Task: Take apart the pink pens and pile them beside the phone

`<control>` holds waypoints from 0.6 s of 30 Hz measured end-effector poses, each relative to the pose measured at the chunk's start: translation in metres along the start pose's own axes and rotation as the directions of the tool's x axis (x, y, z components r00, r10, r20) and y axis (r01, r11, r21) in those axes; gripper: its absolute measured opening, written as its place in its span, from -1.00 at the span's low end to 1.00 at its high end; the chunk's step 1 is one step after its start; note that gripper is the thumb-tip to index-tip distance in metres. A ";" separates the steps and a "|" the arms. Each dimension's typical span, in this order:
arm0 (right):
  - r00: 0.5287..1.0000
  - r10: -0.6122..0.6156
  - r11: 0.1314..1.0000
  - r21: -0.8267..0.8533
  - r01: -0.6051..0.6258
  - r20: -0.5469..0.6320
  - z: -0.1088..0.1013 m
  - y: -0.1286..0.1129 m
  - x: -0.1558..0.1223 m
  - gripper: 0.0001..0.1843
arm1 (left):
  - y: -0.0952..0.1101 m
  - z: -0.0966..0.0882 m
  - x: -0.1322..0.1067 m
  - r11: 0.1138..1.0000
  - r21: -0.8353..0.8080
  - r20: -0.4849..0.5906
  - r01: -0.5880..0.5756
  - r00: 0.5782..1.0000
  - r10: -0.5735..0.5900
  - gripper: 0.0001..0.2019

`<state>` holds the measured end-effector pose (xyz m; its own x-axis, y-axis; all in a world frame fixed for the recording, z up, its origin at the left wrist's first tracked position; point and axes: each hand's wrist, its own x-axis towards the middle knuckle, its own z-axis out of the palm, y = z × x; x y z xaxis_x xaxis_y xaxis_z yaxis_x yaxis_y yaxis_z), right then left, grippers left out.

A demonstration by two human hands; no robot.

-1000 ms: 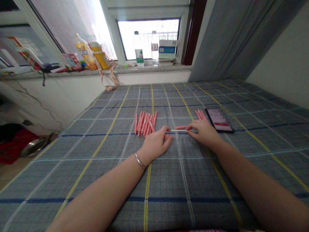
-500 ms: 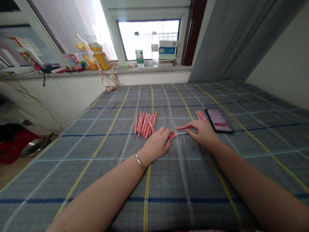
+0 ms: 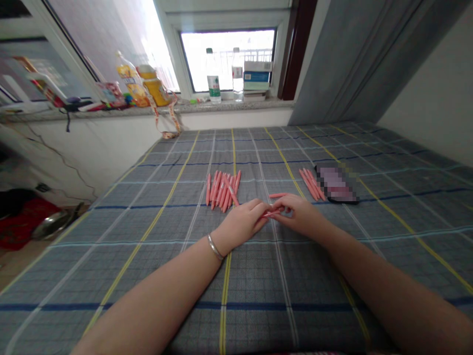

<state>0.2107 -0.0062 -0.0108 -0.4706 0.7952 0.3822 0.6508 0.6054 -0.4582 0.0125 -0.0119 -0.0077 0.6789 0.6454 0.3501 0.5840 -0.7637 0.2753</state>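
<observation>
Surface [image 3: 148,276]: grey plaid cloth with yellow, white and blue lines, all pens lying on it or held just over it.

Left hand [image 3: 246,217] and right hand [image 3: 301,212] meet near the middle, fingers drawn in narrow, both gripping the same pen.

Pen pile [image 3: 222,191]: left of centre, just beyond the left hand. Slim pink bodies, tapered ends, slightly glossy. Mostly side by side, pointing away from the person; one lies slanted across the others on the right side. Exact count not readable.

Phone [image 3: 334,185]: dark edge, screen pixelated, lying flat right of centre beyond the right hand.

Pen group [image 3: 312,184]: a few more of the same pink, close together on a slant, just beside the phone's left edge.

Held pen [image 3: 271,214]: same pink with a light glint, roughly crosswise between the fingertips. Ends covered by fingers, so full shape can't be told.

Loose pink piece [image 3: 278,195]: short visible length, crosswise just beyond the fingers; right end hidden by the right hand.

Bracelet [image 3: 215,245]: silver, left wrist.
</observation>
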 end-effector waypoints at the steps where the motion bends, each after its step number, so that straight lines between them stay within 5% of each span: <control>1: 1.000 0.008 1.000 0.000 -0.008 0.006 -0.004 0.001 0.000 -0.83 | 0.000 0.000 0.000 1.000 0.000 -0.003 0.005 1.000 -0.005 -0.77; 8: 0.990 0.009 0.994 -0.108 0.006 0.142 -0.029 0.012 -0.002 -0.88 | -0.003 -0.001 0.001 0.998 0.042 -0.031 0.037 0.999 -0.036 -0.79; 18: 0.969 0.094 0.972 -0.230 -0.040 0.228 -0.031 0.029 -0.003 -0.87 | -0.001 -0.003 0.001 0.991 0.089 -0.063 0.101 0.993 -0.095 -0.77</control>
<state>0.2493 0.0078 -0.0001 -0.5309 0.8350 0.1445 0.7888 0.5493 -0.2757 0.0112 -0.0107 -0.0045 0.5909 0.7128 0.3778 0.6868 -0.6902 0.2281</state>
